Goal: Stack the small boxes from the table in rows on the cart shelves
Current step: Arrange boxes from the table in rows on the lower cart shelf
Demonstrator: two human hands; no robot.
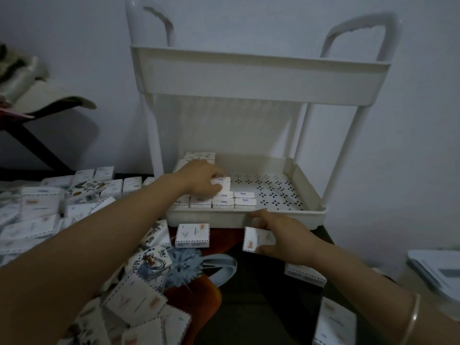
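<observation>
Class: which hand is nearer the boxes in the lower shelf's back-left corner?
Left. The left hand grips a box just in front of those corner boxes; the right hand holds another box outside the shelf's front rim.

Left hand (201, 180) and right hand (281, 239) bare; forearms bare too. Right wrist wears one thin bangle (412, 317) (plain, pale metallic sheen).

Probably home room: cap (51, 100), plastic cart (261, 79).
</observation>
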